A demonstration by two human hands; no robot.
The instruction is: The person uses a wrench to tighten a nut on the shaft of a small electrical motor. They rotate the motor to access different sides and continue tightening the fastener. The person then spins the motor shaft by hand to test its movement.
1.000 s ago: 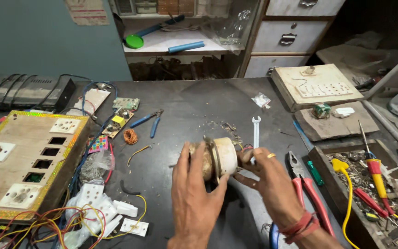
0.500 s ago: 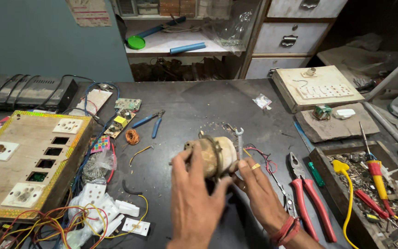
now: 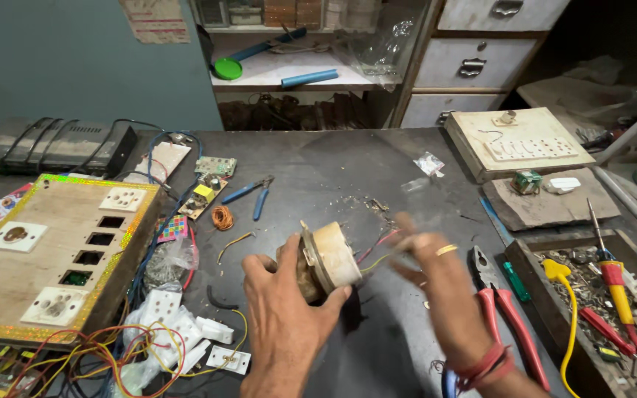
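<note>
head: tray holds screwdrivers.

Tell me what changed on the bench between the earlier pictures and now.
The small spanner that lay on the table a second ago was picked up by the right hand; now that hand is blurred beside the motor part and the spanner cannot be made out. The left hand keeps gripping the motor part throughout. The red pliers, blue pliers and switch board stayed put.

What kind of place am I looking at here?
Most likely a small electrical repair workshop. A dark workbench holds a wooden switchboard with sockets, loose wires, red-handled pliers and a soldering iron, while the left hand holds a small motor.
</note>
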